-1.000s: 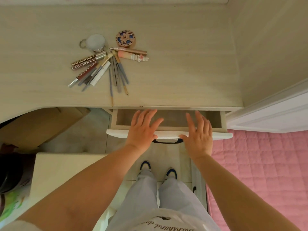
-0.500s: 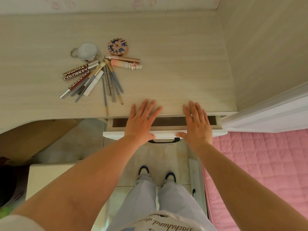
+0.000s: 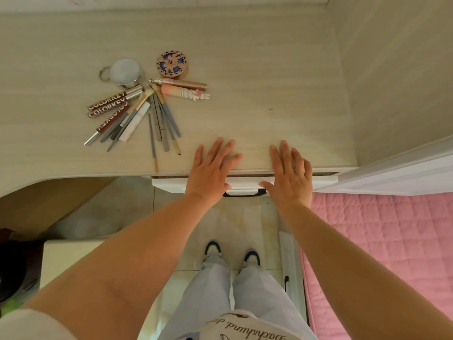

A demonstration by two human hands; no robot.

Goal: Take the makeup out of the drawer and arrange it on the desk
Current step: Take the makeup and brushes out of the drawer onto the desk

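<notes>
Upper left of frame: makeup (image 3: 147, 104) fanned out on the desk (image 3: 269, 82). Round white compact (image 3: 124, 71) with a metal ring, then a round ornate case (image 3: 172, 63) with blue and rose pattern. Below these, three brown tubes (image 3: 110, 110) lettered COLORKEY, a white tube (image 3: 136, 121), several thin grey pencils and brushes (image 3: 161, 121), one rose-gold pen (image 3: 181, 82), one peach tube (image 3: 183, 92) with a white figured cap. All slim, hard, mostly glossy.

Desk: pale wood-grain laminate, matte, with a curved front edge at left. A panel of the same grain rises at right. Pale floor tiles below; pink quilted bedding (image 3: 380, 241) at lower right.

Centre: white drawer front (image 3: 169, 184) with a dark handle (image 3: 242, 192), almost flush under the desk edge, only a narrow gap showing.

Left hand (image 3: 208, 168) lies flat with fingers straight and spread, palm against the drawer front, fingertips over the desk edge; it grasps nothing. Right hand (image 3: 290, 174) likewise, flat and released, just right of the handle.

Makeup sits up and left of both hands, nearest pencil tip near the left hand, not touching.
</notes>
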